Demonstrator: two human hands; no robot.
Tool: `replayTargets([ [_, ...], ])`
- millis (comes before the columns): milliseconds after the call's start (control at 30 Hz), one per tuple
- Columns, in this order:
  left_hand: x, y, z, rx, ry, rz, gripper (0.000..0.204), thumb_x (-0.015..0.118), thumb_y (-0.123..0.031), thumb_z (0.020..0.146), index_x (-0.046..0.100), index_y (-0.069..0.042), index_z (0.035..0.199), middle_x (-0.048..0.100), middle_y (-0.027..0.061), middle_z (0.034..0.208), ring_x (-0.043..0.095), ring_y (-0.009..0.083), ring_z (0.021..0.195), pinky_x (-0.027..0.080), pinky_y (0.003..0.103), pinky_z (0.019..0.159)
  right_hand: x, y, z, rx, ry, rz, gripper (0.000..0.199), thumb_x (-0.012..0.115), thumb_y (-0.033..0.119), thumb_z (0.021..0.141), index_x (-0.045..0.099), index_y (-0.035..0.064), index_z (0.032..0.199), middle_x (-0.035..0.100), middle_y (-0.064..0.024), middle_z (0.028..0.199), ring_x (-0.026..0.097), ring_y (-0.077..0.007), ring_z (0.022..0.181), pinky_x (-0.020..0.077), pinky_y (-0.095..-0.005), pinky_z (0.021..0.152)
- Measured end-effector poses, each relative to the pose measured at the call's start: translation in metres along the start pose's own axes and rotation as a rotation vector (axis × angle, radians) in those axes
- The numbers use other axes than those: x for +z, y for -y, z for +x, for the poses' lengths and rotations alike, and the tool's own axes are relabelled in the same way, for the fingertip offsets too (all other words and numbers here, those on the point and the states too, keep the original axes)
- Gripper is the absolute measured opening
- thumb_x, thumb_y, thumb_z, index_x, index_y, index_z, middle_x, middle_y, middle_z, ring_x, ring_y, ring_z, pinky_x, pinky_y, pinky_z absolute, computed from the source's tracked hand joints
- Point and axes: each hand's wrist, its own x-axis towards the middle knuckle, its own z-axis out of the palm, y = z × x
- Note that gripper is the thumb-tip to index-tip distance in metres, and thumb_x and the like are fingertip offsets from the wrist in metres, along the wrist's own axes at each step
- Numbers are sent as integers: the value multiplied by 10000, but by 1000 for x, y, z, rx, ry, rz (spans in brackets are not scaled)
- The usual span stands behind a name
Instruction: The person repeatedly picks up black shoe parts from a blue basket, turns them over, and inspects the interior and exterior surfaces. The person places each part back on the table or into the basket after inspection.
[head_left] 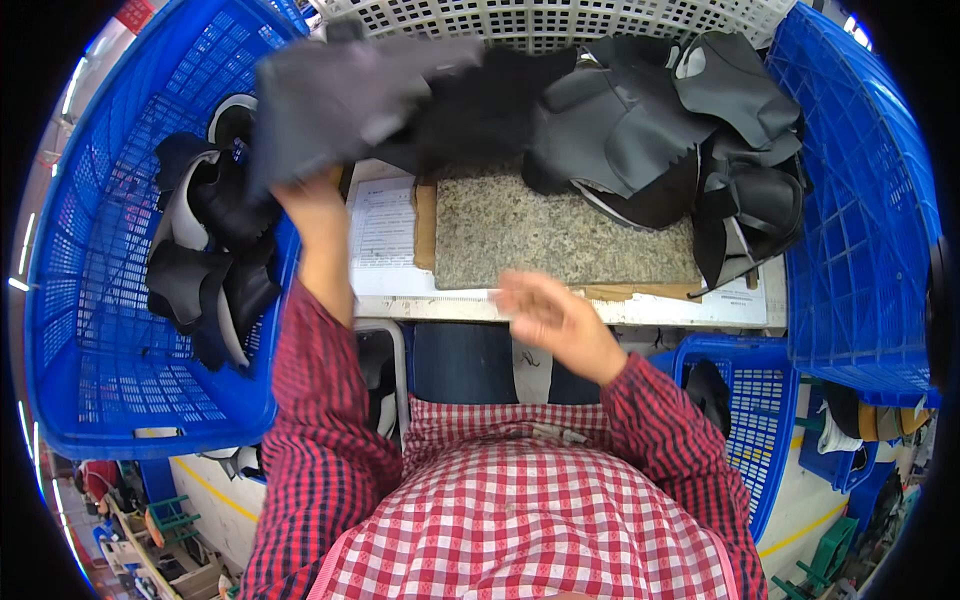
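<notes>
fig. head view, looking down on a seated worker at a small worktop. left hand (312, 205) is raised over the worktop's left edge, fingers closed on a dark grey, limp sheet of rubbery fabric (340, 95); the piece hangs blurred above the gap between worktop and the large blue plastic mesh basket (90, 330) on the left, i.e. lifted free of the surface, prob. so it can pass over the basket rim. that basket holds more black and grey cut pieces with pale edges (205, 260), piled against its inner wall near the worktop. right hand (545, 315) hovers at the worktop's front edge, fingers loosely spread, holding nothing; blurred, so exact finger spacing cannot be told. centre of the worktop carries a speckled grey stone slab (560, 235), w/ a white paper sheet (385, 235) at its left. a heap of black pieces (660, 130) lies on the slab's back right corner, within reach of the right hand. a second blue basket (870, 200) stands at the right edge; a white perforated crate (560, 20) sits behind.
</notes>
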Motion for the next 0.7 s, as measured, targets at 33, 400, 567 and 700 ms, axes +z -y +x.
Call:
replayTargets([
  [33,-15,6,-41,98,104,194,388,547,-52,1010,523,36,1387,608,196,1348,631,347,1208,589,457,936,1,5,13,-38,-54,126,632,693,137,1010,401,23,1558,564,-177,1487,583,-264,1340,490,-391,1107],
  [400,-119,-171,-186,-549,1595,586,311,721,-176,940,705,-23,1211,716,201,1233,708,423,1045,569,447,907,28,-16,94,-39,-679,-800,527,676,305,941,501,-47,1293,698,-352,963,658,-557,999,531,-526,863],
  [567,-100,-225,-144,-126,661,521,382,740,-43,916,631,-7,1281,637,194,1228,674,382,1074,562,445,943,28,-46,95,-123,-536,-823,680,670,295,914,438,-107,1411,708,-326,927,689,-514,904,543,-539,806],
  [700,-96,-159,-177,-207,642,903,513,773,-145,920,536,22,1343,591,220,1247,631,394,1120,516,455,987,31,-72,92,-190,-614,-871,626,651,254,893,442,-120,1349,699,-323,962,671,-533,891,547,-531,802],
])
